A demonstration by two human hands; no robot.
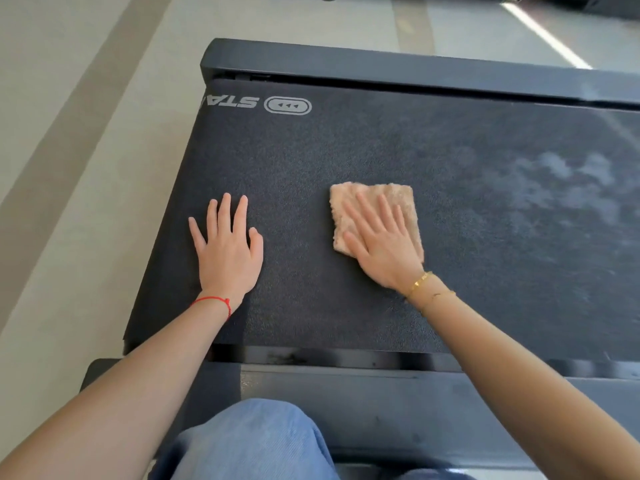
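Head camera looks down on a pale, smooth floor [69, 168] with a treadmill lying across it. Its belt [346, 150] is a wide black sheet with a fine, grainy, pebbled texture. Toward the right the belt carries cloudy grey, dusty-looking patches [561, 188], while the part under and around the hands looks darker and more even. Smooth, dark, hard-looking side rails run along the belt, one along the far edge [381, 67] and one along the near edge [381, 403]. A knee in blue denim [256, 445] shows at the bottom, against the near rail.

The cloth [374, 195] lies flat on the belt near its middle. It is a small, roughly square pad of peach-pink fabric with a fluffy, nubby pile. The right hand [384, 244] rests palm down on it, covering its near half. The fingers [367, 209] are straight and slightly spread, pressing on the cloth rather than curling round it. The left hand [227, 251] lies flat on the bare belt, well apart from the cloth on its left. Its fingers [225, 209] are extended with the thumb out to the side, and it holds nothing.

White printed letters and an oval arrow logo [287, 105] sit near the belt's far left corner. A thin gold bracelet [420, 282] circles the right wrist and a red string [213, 301] the left.
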